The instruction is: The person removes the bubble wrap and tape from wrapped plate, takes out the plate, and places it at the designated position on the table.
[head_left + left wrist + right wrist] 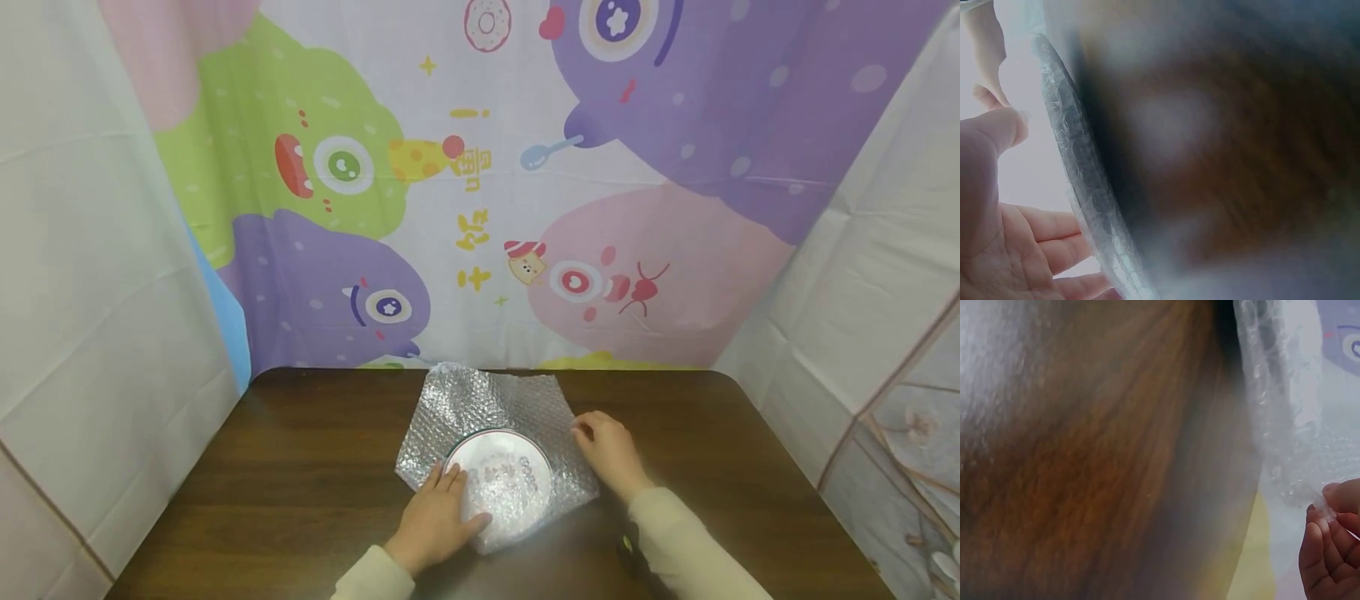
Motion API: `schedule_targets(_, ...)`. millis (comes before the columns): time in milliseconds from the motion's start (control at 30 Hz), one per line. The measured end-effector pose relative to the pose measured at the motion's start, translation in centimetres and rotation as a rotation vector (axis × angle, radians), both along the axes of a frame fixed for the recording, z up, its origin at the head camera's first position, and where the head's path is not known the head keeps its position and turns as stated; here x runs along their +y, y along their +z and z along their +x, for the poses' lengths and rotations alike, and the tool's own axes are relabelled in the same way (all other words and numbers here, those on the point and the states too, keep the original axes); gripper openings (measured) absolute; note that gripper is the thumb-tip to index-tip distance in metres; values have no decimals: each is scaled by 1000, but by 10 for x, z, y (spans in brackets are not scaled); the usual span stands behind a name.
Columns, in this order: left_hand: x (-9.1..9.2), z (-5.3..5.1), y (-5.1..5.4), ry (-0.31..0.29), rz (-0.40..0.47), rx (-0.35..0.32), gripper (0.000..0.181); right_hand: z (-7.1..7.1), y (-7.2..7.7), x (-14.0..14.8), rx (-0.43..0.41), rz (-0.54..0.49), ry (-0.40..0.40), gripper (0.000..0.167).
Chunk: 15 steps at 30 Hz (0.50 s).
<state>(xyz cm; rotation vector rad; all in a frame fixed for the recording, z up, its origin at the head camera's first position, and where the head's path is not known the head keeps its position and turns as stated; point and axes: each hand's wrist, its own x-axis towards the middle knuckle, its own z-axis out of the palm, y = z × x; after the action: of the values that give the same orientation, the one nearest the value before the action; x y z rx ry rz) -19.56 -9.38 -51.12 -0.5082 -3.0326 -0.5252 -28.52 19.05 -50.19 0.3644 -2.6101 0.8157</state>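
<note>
A round white plate (pixel 504 467) with a dark rim and blurred markings lies on the table. A sheet of bubble wrap (pixel 467 398) spreads beneath and behind it, and a shiny layer appears to cover its front part. My left hand (pixel 433 518) rests on the plate's left side, fingers extended; in the left wrist view those fingers (pixel 1054 224) touch the wrapped edge. With thumb and fingertips, my right hand (pixel 611 454) pinches the wrap's right edge. The right wrist view shows the pinched corner of the wrap (pixel 1300 494) between thumb and finger.
The dark brown wooden table (pixel 300 467) has rounded far corners. Behind it hangs a cloth (pixel 480 325) printed with cartoon monsters. Pale cloths, such as the left one (pixel 112 333), hang along both sides.
</note>
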Motion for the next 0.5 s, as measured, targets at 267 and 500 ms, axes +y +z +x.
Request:
schedule_targets(267,3,0,-2,29,-19,-8,83,-12,-11,8,-77,12,-30,10)
schedule_targets(500,5,2,-2,41,-17,18,81,-22,-18,10,-156,25,-57,8)
